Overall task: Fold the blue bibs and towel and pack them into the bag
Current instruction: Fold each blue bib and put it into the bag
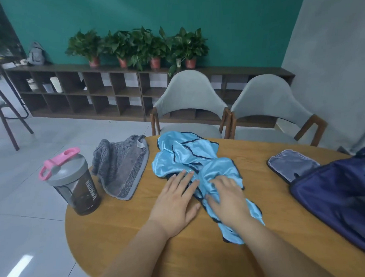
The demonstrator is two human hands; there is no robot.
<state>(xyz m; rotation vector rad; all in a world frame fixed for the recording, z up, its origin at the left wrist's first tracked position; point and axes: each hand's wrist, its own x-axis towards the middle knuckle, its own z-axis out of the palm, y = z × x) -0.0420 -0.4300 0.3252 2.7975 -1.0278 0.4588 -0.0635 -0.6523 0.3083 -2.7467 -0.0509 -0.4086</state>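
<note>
Count on the round wooden tabletop (202,260): one heap of light-blue bibs (188,156) with dark trim, number of pieces in the heap not distinguishable; one grey towel (124,167); one navy bag (334,195); one dark shaker bottle (75,183) with grey lid and pink loop. Two hands in view. Left hand (175,202) lies flat, fingers straight and slightly spread, palm on bare wood, fingertips on the near left border of the heap. Right hand (227,199) rests on top of the heap's near part, fingers spread and pressing the cloth, which bunches beneath them; it grips nothing. The heap runs from the far edge toward the tabletop's middle. Towel is crumpled at the far left edge, partly hanging over it. Bottle stands upright at the left edge, just beside the towel. Bag sits at the right edge, open, flap laid out toward the bibs; a scrap of light-blue cloth shows inside. Bare wood lies between bibs and bag, and along the near edge. Two grey chairs (189,92) stand beyond the far edge.
</note>
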